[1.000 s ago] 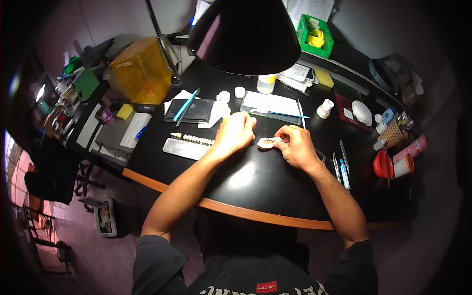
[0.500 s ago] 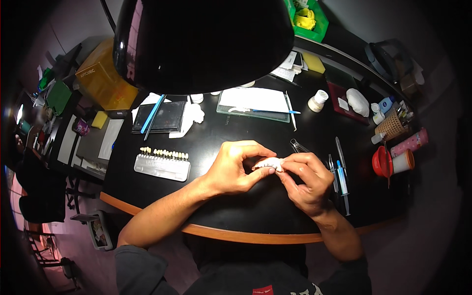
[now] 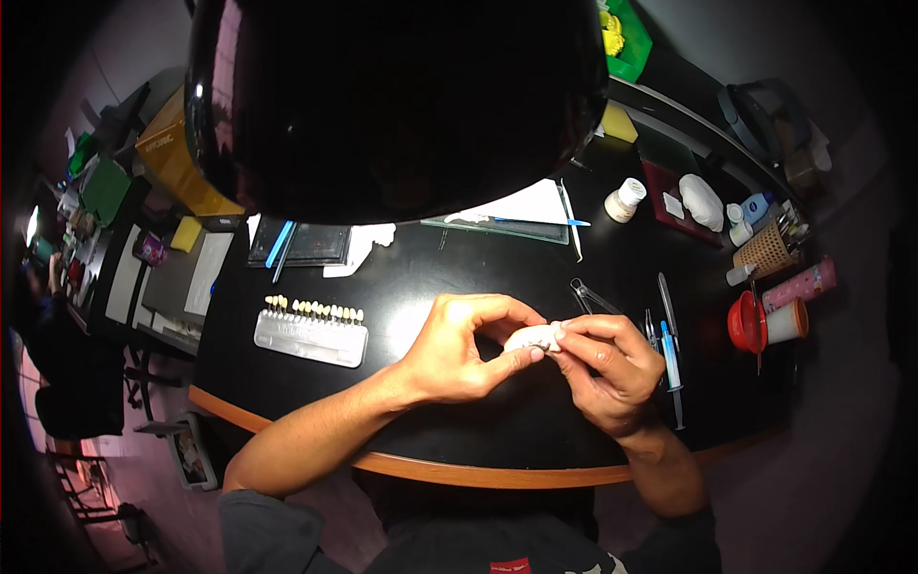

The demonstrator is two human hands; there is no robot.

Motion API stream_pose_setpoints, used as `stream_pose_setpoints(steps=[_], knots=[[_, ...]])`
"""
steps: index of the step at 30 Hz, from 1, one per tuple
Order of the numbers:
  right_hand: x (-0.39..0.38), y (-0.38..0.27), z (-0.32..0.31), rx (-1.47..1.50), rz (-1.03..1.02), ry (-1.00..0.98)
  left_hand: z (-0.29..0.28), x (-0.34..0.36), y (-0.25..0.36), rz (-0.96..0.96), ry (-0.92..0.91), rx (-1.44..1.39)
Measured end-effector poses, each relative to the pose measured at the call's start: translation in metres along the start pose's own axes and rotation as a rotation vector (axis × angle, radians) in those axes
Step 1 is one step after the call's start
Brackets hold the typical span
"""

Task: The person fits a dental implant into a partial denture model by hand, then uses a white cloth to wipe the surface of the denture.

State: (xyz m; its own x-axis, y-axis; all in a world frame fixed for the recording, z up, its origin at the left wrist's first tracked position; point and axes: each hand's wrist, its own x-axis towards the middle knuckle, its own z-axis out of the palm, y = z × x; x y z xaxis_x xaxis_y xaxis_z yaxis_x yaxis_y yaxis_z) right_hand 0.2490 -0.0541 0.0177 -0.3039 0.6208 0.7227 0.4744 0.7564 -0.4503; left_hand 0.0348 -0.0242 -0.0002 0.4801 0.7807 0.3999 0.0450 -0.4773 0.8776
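A small white dental cast (image 3: 532,339) is held between my two hands above the black tabletop. My left hand (image 3: 459,352) grips its left part, thumb along the near side and fingers curled behind. At its right end, the thumb and fingertips of my right hand (image 3: 612,368) are pinched together on it; whether they hold a separate small piece there is hidden. Left of my hands lies a tooth shade guide (image 3: 311,340) with a row of tooth-coloured tabs. Beyond my right hand rests a metal caliper (image 3: 591,297), and to its right a blue syringe (image 3: 670,356) beside slim metal tools.
A large black lamp head (image 3: 397,105) hangs over the far side of the table. Under it are a glass slab (image 3: 545,230) and a black tile (image 3: 320,247). A small bottle (image 3: 624,201) and red bowl (image 3: 745,321) stand right. The wooden table edge (image 3: 478,473) runs nearest me.
The view has shifted, so the lamp looks larger and covers more of the far table. Both hands keep hold of the cast, which is turned slightly.
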Motion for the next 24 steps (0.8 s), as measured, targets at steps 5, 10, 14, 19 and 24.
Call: stream_pose_setpoints(steps=[5, 10, 14, 19, 24], knots=[[0.006, 0.013, -0.004, 0.114, 0.031, -0.027, -0.003, -0.002, 0.001, -0.451, -0.138, -0.796], [-0.003, 0.007, 0.002, 0.317, 0.354, 0.04, 0.003, -0.003, 0.005, -0.521, -0.097, -0.879], [-0.002, -0.002, 0.001, 0.66, 0.652, 0.024, 0.007, -0.003, 0.007, -0.504, 0.008, -0.834], [-0.001, -0.001, 0.0, 0.748, 0.746, -0.046, 0.01, -0.002, 0.005, -0.516, 0.05, -0.815], [-0.001, 0.0, 0.001, 0.815, 0.782, -0.041, 0.013, -0.003, 0.001, -0.474, 0.054, -0.768]])
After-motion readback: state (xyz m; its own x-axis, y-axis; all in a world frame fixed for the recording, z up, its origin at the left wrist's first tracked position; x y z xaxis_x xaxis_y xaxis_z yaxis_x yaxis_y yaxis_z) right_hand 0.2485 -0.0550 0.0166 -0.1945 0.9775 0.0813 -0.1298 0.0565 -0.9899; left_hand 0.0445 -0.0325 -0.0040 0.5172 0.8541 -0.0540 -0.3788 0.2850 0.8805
